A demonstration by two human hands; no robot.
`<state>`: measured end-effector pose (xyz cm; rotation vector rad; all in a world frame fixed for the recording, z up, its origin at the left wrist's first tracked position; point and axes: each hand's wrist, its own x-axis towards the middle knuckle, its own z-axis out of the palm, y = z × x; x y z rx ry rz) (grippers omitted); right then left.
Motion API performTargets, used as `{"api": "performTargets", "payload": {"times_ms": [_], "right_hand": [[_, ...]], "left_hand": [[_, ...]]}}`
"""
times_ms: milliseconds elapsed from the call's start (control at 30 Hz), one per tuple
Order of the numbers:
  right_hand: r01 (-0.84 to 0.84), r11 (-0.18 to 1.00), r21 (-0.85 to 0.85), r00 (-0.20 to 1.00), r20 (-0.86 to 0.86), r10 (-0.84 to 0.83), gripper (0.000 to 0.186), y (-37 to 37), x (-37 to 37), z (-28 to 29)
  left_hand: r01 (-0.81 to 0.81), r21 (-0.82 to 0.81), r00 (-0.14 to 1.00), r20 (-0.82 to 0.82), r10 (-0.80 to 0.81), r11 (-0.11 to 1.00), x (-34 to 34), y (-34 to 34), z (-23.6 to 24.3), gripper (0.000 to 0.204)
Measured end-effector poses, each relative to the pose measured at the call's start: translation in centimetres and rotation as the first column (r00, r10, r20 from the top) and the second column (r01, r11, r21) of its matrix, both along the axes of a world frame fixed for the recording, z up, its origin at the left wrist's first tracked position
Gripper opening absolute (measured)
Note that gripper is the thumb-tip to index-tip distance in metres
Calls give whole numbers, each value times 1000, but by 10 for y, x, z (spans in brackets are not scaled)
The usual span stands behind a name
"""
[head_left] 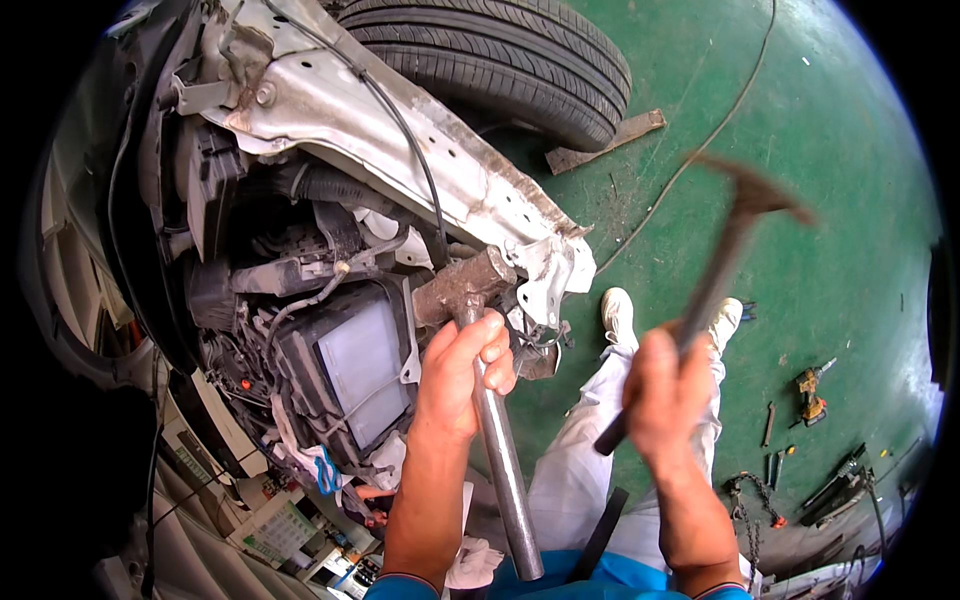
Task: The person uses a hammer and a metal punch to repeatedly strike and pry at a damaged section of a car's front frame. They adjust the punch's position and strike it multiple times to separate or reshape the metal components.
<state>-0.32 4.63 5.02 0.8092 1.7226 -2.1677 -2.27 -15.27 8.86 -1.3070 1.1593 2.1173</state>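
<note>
My left hand [462, 372] is closed round the metal handle of a sledgehammer [508, 480], close under its rusty block head. That head rests at or just in front of the bent front end of a car's bare metal frame rail [420, 170]; whether they touch I cannot tell. My right hand [668, 395] grips a smaller body hammer [722, 265] by its handle, raised over the floor to the right. Its thin, two-ended head is smeared by motion. Crumpled white metal [550, 275] stands just beyond the sledgehammer head.
Left lies the open engine bay with a black battery-like box [365, 365], hoses and wiring. A tyre [500, 60] stands at the back beside a wooden board [610, 140]. On the green floor at right lie a yellow drill [812, 395], a chain [750, 500] and several tools.
</note>
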Motion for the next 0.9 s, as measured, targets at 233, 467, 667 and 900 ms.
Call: {"api": "performTargets", "payload": {"times_ms": [233, 467, 667, 900], "right_hand": [[-232, 972, -43, 972, 12, 233, 17, 7, -10, -3], [-525, 850, -25, 847, 76, 526, 29, 4, -8, -3], [-636, 767, 78, 771, 31, 636, 35, -3, -3, -11], [-161, 972, -172, 969, 159, 189, 30, 32, -26, 6]], "left_hand": [[11, -32, 1000, 7, -11, 999, -6, 2, 1, 16], [16, -20, 999, 32, -15, 1000, -5, 0, 1, 20], [45, -57, 999, 13, -44, 997, -4, 3, -3, 21], [42, -98, 999, 22, -40, 994, -5, 6, -1, 23]]}}
